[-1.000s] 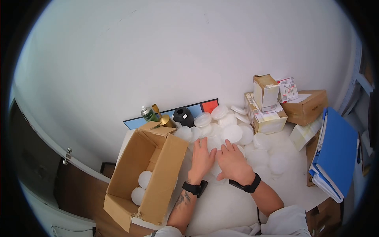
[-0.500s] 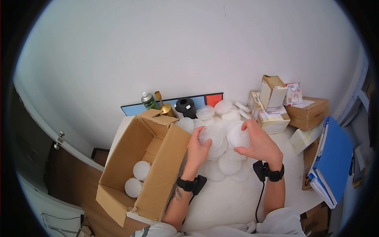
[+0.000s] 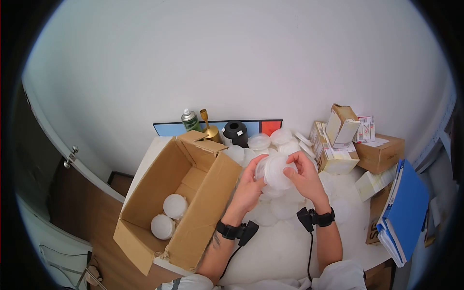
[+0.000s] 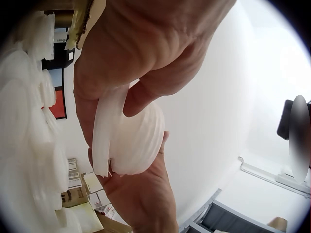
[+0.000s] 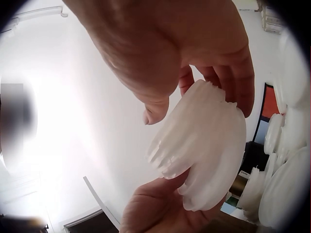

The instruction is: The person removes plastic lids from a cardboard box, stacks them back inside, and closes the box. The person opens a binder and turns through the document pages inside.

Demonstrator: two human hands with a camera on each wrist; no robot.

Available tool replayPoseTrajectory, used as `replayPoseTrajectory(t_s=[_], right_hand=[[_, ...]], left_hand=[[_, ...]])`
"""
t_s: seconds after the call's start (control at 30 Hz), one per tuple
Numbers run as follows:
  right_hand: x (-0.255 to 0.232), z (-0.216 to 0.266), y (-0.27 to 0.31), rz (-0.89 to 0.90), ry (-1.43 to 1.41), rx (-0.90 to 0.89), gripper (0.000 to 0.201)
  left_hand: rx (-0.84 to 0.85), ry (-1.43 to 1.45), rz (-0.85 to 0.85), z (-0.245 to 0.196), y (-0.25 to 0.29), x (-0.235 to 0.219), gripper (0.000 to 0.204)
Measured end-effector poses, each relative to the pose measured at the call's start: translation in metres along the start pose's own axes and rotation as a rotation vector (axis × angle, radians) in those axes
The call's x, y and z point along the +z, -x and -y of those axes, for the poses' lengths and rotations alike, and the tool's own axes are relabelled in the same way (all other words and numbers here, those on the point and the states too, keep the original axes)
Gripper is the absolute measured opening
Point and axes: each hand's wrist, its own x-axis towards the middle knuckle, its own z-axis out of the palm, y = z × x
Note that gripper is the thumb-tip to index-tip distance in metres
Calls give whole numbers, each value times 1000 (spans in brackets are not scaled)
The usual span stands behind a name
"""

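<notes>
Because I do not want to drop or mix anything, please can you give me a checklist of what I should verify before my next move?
1. Both hands support the held discs: ok; left hand and right hand are at opposite sides.
2. Held discs separated from the pile: ok; the wrist views show a gap.
3. Held discs lined up evenly: not ok; their edges fan out, with a split between groups.
4. Number of discs held: cannot tell; they overlap.
5. Cardboard box open at the top: ok.
6. Space inside the box: ok; bare cardboard shows beyond the two round white pieces.
</notes>
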Motion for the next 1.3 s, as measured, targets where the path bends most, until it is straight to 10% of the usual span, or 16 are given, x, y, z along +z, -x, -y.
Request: replayPoseTrajectory(t_s=[0.27,0.53,0.83,0.93,1.0,1.1,1.23,1.3], right_hand=[[-6,2,0,62,-397,201,44],[-29,-22,-11,-410,-735,118,47],[-21,5,-2,-257,-797,72,42],[-24,12,1,-153,-915,61,45],[-21,16,3,-106,-937,16,46],[-3,18,4,-36,-899,-54,48],[16,17,4,44,-652,-88,53],[20,24,4,35,-600,-93,55]], left_hand=[[55,-288,72,1,2,7,68],[19,-209,75,6,-5,-13,55],[111,-157,-133,4,-3,0,37],[-69,247,-200,-3,1,-1,37],[-288,919,192,22,-11,-29,38],[-454,1048,173,7,-2,-6,33],[-386,850,294,38,-2,-7,32],[-410,543,12,26,3,3,30]])
